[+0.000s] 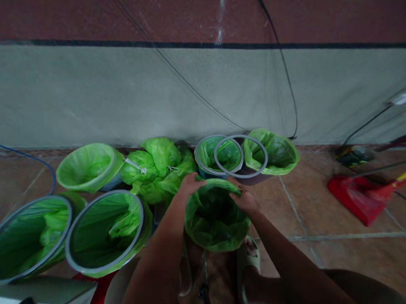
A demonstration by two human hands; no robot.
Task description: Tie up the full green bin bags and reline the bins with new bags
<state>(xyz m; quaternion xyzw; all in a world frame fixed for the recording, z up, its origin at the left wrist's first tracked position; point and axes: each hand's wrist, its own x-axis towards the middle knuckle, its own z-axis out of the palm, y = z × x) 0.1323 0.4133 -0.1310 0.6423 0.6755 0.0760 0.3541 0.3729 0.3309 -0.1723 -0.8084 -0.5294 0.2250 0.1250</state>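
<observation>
A bin lined with a green plastic bag (217, 242) stands between my feet, and I look down into its dark inside. My left hand (191, 184) grips the bag's edge at the far left of the rim, fingers curled over it. At the far right of the rim, my right hand (244, 199) is closed on the same bag's folded edge. Just beyond them is a loose-looking grey ring (266, 160), overlapping a bin with a grey rim (197, 159) and a green liner. Another lined bin (281, 154) leans beside the ring, its liner folded outward.
Tied green bags (160, 156) are heaped by the wall. To the left are a lined bin (84, 167) and two grey-rimmed bins, one nearer me (138, 210). A red dustpan (358, 198) lies on the right. Black cables (289, 84) run down the wall.
</observation>
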